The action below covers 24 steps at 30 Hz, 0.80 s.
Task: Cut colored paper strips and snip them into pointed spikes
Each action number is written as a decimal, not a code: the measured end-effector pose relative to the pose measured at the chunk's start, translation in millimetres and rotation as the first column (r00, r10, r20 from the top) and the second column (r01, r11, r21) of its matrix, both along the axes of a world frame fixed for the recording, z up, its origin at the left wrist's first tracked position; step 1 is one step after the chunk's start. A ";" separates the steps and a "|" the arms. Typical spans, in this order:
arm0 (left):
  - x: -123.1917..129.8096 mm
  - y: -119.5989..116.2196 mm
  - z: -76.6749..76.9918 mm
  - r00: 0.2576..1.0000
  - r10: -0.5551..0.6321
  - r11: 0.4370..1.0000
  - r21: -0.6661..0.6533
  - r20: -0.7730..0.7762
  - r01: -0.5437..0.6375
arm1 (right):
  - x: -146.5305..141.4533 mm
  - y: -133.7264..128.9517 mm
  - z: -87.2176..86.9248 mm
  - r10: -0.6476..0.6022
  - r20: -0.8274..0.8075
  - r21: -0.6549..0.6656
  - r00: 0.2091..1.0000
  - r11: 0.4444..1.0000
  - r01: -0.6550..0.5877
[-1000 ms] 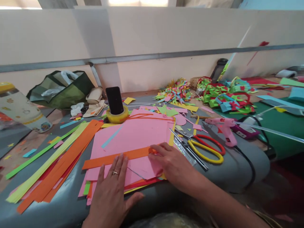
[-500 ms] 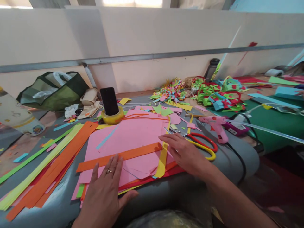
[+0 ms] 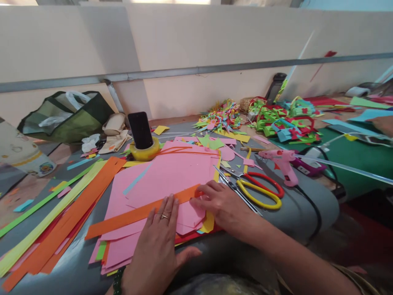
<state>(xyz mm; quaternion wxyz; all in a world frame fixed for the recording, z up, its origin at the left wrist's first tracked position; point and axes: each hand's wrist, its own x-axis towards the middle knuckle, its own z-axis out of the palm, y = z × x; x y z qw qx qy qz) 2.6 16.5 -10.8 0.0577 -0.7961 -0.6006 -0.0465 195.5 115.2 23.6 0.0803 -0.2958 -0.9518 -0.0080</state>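
Observation:
An orange paper strip (image 3: 123,221) lies slantwise across a stack of pink paper sheets (image 3: 178,168). My left hand (image 3: 158,241) rests flat on the strip, fingers stretched out and thumb apart, pressing it against the stack. At the strip's right end, my right hand (image 3: 227,207) has its thumb and fingertips closed on the paper; the very tip is hidden by the fingers. Under that hand a piece of yellow paper (image 3: 208,223) shows at the stack's edge. Scissors (image 3: 260,192) with red and yellow handles lie just beyond the right hand, beside a thin metal tool (image 3: 242,196).
Orange and yellow strips (image 3: 76,209) are fanned out at left. A phone (image 3: 140,130) stands in a tape roll (image 3: 145,150). To the right are a pink glue gun (image 3: 284,162) and colourful paper baskets (image 3: 276,119). A green bag (image 3: 67,116) sits at back left.
The orange strip has shifted left and toward me. My left hand has slid right along it, and my right hand has moved nearer, closing on its end.

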 end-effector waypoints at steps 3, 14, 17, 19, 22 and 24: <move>-1.9 -0.6 -1.9 1.000 0.005 1.000 -0.010 0.023 -0.004 | 12.3 1.7 -6.4 -0.067 0.011 0.015 0.998 0.998 0.067; 1.1 -1.2 -1.8 0.999 0.035 0.999 -0.040 0.032 -0.034 | 6.5 -14.8 8.3 -0.094 -0.074 0.095 0.993 0.990 0.101; 0.1 -1.0 -5.0 0.999 0.023 0.999 -0.024 0.041 -0.022 | -8.1 -18.4 7.1 -0.046 -0.020 -0.022 0.999 0.999 0.045; -1.6 -1.1 -6.2 0.999 0.012 1.000 -0.027 0.046 -0.011 | -3.9 -16.1 5.7 -0.139 0.020 -0.035 0.990 0.990 0.139; -4.9 -1.5 -4.1 0.999 0.010 0.999 -0.046 0.046 -0.008 | 19.6 -12.1 5.0 -0.317 0.018 -0.002 0.948 0.949 0.317; -5.9 -1.3 0.9 0.999 0.009 0.998 -0.070 0.037 -0.006 | 36.2 -11.7 3.9 -0.492 -0.021 0.035 0.871 0.870 0.492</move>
